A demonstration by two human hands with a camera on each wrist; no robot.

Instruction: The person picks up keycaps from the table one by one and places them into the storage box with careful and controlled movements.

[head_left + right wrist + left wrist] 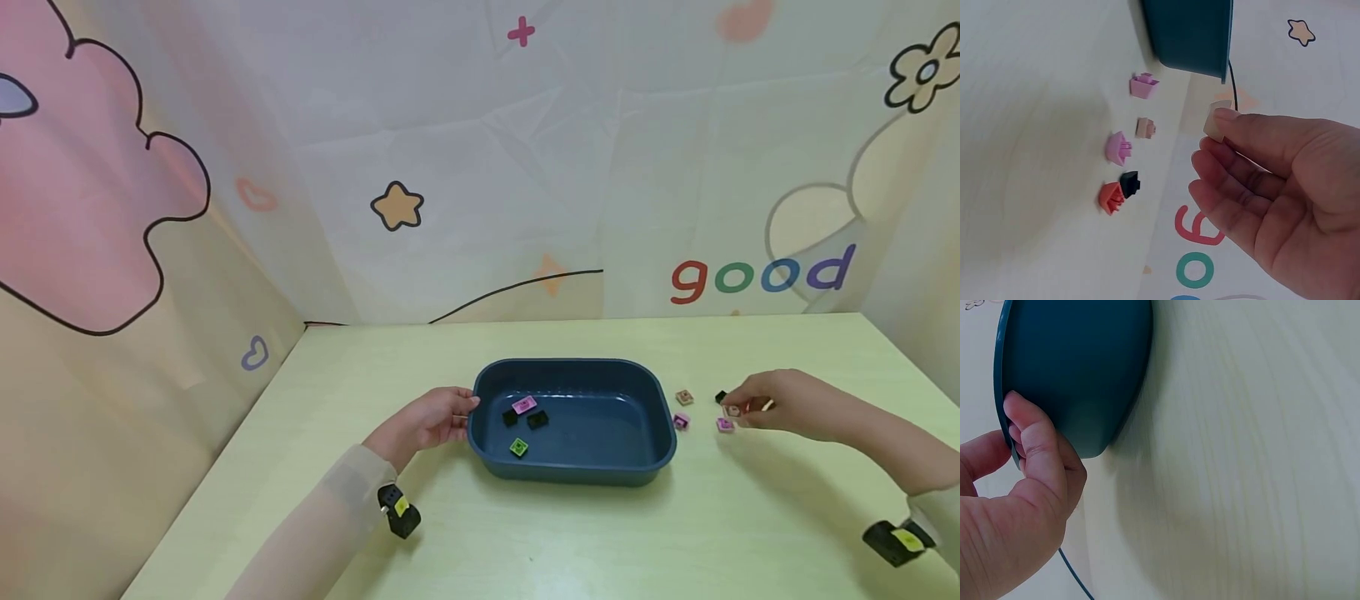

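At the left end of a dark blue plastic basin (570, 479), my left hand (438, 417) pinches the rim; the left wrist view shows the thumb on one side and the fingers (1038, 434) on the other. Above the table to the basin's right, my right hand (780, 404) pinches a small cream keycap (1217, 120) between thumb and fingertips. Below that hand lie a pink keycap (1119, 149), a black keycap (1129, 184) and an orange-red keycap (1111, 197), the last hidden in the head view. Nearer the basin are a beige keycap (684, 397) and another pink keycap (681, 422).
Inside the basin, toward its left, lie a pink keycap (524, 405), two black keycaps (537, 419) and a green keycap (519, 447). The pale wooden table (480, 542) ends at a printed cloth backdrop (480, 125) behind and along the sides.
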